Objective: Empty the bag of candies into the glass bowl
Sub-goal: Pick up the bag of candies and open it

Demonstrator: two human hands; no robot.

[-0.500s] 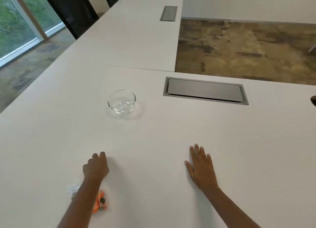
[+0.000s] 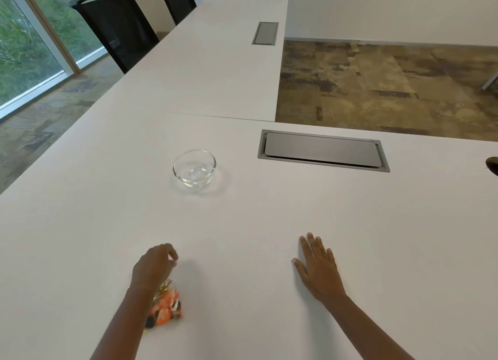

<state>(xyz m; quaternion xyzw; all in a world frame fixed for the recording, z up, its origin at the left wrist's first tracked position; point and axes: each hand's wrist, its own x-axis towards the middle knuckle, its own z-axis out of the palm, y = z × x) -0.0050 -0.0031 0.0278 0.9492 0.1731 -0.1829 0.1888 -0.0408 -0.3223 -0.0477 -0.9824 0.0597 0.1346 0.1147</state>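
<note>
The clear glass bowl stands empty on the white table, in the middle distance. My left hand hovers near the front edge with its fingers curled. A clear bag of orange and dark candies hangs blurred just under the palm, beside the forearm, and its top runs up into the hand. My right hand lies flat on the table, palm down with the fingers spread, well to the right of the bag. The bowl is about an arm's reach ahead of the left hand.
A grey metal cable hatch is set into the table right of the bowl, and a second hatch is in the adjoining table beyond. Black chairs stand at the far left by the window. A dark object shows at the right edge.
The bag has come out from under my left forearm and now sits to its right, closer to the palm and blurred. My left fingers have curled tighter. My right hand has not moved.
</note>
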